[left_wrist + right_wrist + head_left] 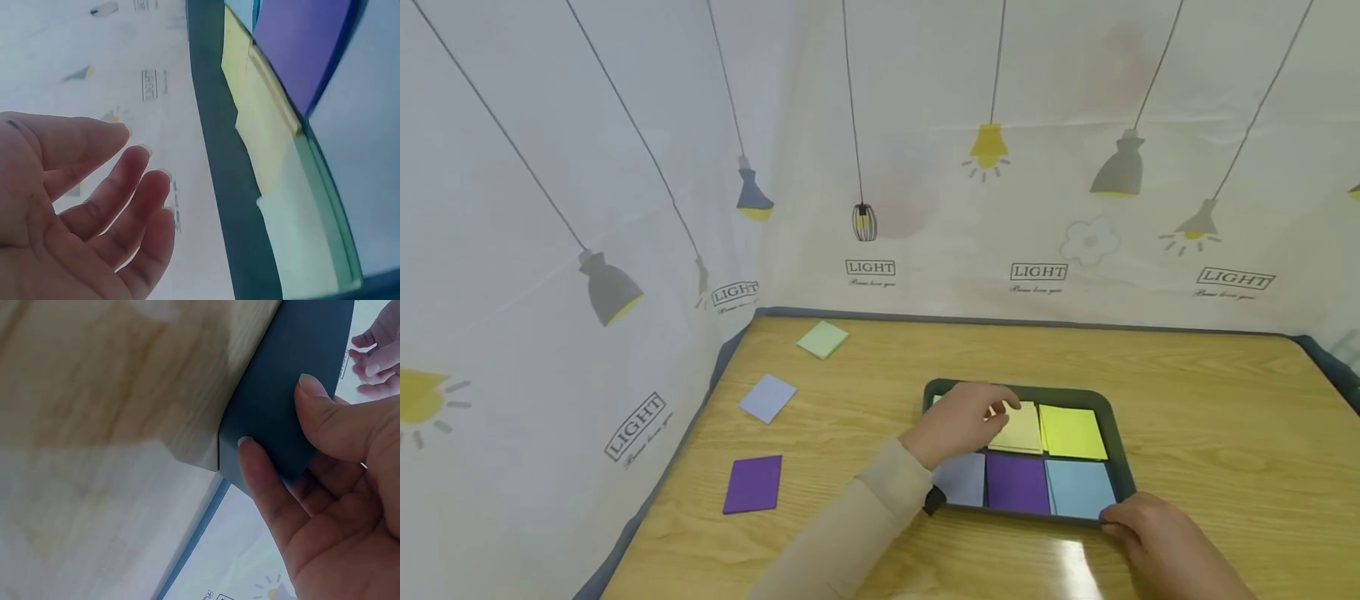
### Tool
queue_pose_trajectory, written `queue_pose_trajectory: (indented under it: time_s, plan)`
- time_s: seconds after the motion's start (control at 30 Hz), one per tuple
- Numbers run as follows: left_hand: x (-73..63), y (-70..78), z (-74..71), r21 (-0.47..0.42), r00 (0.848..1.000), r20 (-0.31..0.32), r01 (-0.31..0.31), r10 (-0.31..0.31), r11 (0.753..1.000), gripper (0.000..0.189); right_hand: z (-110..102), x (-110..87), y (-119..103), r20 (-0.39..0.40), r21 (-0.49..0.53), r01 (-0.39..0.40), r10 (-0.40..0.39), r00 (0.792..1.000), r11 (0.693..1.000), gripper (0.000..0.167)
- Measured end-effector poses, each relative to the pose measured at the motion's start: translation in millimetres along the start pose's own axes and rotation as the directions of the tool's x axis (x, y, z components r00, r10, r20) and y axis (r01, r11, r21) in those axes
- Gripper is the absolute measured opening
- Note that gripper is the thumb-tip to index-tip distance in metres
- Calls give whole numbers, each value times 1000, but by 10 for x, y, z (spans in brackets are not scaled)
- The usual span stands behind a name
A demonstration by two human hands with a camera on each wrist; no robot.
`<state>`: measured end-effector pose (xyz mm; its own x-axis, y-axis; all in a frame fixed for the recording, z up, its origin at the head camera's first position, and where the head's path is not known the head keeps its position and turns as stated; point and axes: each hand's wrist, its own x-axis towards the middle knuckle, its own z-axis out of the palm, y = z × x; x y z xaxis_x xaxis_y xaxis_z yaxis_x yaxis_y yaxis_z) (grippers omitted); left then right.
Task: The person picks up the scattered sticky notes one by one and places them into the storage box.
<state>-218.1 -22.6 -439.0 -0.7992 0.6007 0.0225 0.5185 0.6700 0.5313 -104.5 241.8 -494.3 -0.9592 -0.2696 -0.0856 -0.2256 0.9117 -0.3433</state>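
A dark tray (1122, 450) holds two rows of square sticky-note pads. In the far row are a pale yellow pad (1018, 429) and a bright yellow pad (1072, 432); a light green pad (300, 231) is mostly hidden behind my left hand in the head view. The near row has a lavender pad (964, 479), a purple pad (1017, 483) and a light blue pad (1081, 489). Over the tray's far left part hovers my left hand (966, 421), fingers loosely bent and holding nothing. My right hand (1161, 533) grips the tray's near right corner between thumb and fingers.
Left of the tray, three squares lie apart on the wooden table (850, 400): a light green square (823, 340), a lavender square (767, 398) and a purple square (752, 484). A white curtain (925, 208) printed with lamps hangs behind and to the left.
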Motion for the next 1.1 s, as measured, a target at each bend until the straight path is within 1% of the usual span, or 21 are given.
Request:
queue_pose_trajectory:
  time_s: [0.07, 0.17, 0.33, 0.47, 0.53, 0.7, 0.83, 0.97, 1.1]
  plan:
    - [-35, -63, -56, -35, 1000, -22, 2, -2, 999, 27, -2, -7, 3, -10, -4, 6, -6, 1000, 1000, 8]
    - [-81, -147, -116, -17, 998, -58, 9, -10, 1000, 26, -12, -10, 6, -13, -9, 7, -7, 1000, 1000, 8]
    - [-134, -258, -144, 72, 992, -122, 48, -39, 996, 24, -23, -11, 3, 1, -6, 0, 0, 1000, 1000, 8]
    - [-172, -329, -127, 148, 979, -200, 74, -43, 986, 22, -27, -16, 5, 0, 1, 1, -1, 1000, 1000, 8]
    - [-192, -374, -116, 171, 971, -234, 89, -48, 981, 21, -27, -14, 6, -3, 3, 6, -6, 1000, 1000, 8]
    - [-239, -549, -96, 147, 959, -272, 125, -82, 981, 20, -24, -11, -8, -4, 6, 11, -11, 1000, 1000, 8]
    - [-300, -765, -79, 111, 950, -291, 150, -112, 982, 20, -20, -3, -22, 5, 11, 4, -5, 1000, 1000, 8]
    - [-388, -987, -72, 81, 935, -317, 196, -161, 977, 19, -12, 4, -22, 5, 9, -5, 5, 1000, 1000, 7]
    - [-478, -1160, -84, 80, 915, -335, 267, -226, 960, 19, -8, 7, -15, 3, 4, -6, 6, 1000, 1000, 7]
